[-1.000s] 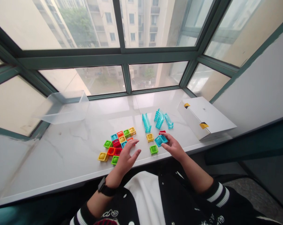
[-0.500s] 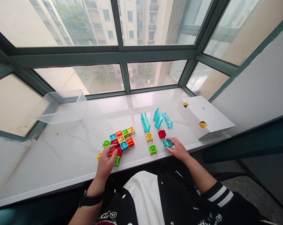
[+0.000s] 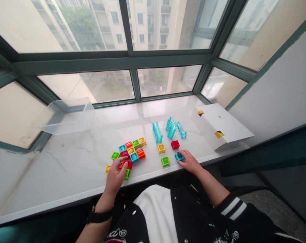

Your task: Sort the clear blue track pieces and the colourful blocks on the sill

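My right hand (image 3: 187, 161) has its thumb and fingers closed round a blue square block (image 3: 179, 156) low over the white ledge. A red block (image 3: 175, 144) lies just behind it; a green block (image 3: 165, 161) and a yellow block (image 3: 161, 147) are to its left. My left hand (image 3: 117, 172) rests at the near side of a cluster of coloured blocks, thumb and fingers apart. Partly covered by those fingers are an orange block (image 3: 121, 165) and a red block (image 3: 129, 164). Another blue block (image 3: 134, 157) sits in the cluster.
Clear turquoise track pieces, among them a straight one (image 3: 157, 132) and a curved one (image 3: 171, 128), lie behind the loose blocks. A translucent plastic bin (image 3: 67, 125) stands at the back left. To the right is a white box (image 3: 224, 123) with yellow-black tabs. Windows border the ledge.
My right hand has moved slightly left and toward me with the blue block, nearer the green block. The left hand stays at the cluster, almost still.
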`<state>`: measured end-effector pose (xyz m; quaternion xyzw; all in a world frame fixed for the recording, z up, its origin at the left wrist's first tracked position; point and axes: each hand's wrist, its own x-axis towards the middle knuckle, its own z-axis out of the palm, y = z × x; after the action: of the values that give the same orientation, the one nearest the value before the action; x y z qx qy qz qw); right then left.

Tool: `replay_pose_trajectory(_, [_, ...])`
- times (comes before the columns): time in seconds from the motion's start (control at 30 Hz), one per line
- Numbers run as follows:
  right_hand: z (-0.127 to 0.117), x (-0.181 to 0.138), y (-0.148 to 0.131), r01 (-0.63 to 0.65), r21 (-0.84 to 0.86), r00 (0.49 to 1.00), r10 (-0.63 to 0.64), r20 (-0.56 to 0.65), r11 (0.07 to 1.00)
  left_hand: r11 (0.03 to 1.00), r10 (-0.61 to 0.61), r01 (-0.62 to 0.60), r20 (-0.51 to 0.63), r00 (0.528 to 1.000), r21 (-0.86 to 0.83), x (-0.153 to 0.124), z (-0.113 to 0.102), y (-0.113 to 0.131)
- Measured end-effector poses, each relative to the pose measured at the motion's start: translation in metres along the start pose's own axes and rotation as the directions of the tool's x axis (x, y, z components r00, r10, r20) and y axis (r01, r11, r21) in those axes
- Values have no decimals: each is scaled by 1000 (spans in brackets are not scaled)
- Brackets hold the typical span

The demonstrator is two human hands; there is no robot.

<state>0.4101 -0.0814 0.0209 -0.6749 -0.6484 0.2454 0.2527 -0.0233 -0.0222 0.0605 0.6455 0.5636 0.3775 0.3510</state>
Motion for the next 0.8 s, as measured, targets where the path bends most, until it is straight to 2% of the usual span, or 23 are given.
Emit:
replay_pose_trajectory(0.2, [-7, 1, 0, -10, 34, 1000, 11, -28, 999, 1000, -5, 5, -15, 1000, 10, 0, -2, 2])
replay_pose_trajectory(0.33, [-17, 14, 1, -14, 40, 985, 21, -171, 999, 1000, -8, 8, -23, 1000, 1, 0, -2, 5])
replay_pose_trajectory(0.43, [-22, 34, -1, 33, -18, 974, -36, -223, 999, 1000, -5, 5, -14, 1000, -11, 0, 0, 3])
replay_pose_trajectory(0.53, [-20, 56, -4, 47, -83, 982, -61, -180, 995, 1000, 0, 0, -3, 1000, -31, 0, 1, 2])
replay_pose_trajectory(0.63, [-13, 73, -7, -11, -132, 993, -5, -114, 991, 1000, 5, -5, -16, 1000, -13, -1, 0, 3])
replay_pose_trajectory(0.8, [-2, 83, -6, -52, -159, 998, 44, -52, 986, 1000, -22, 21, -47, 999, -19, -3, -6, 5])
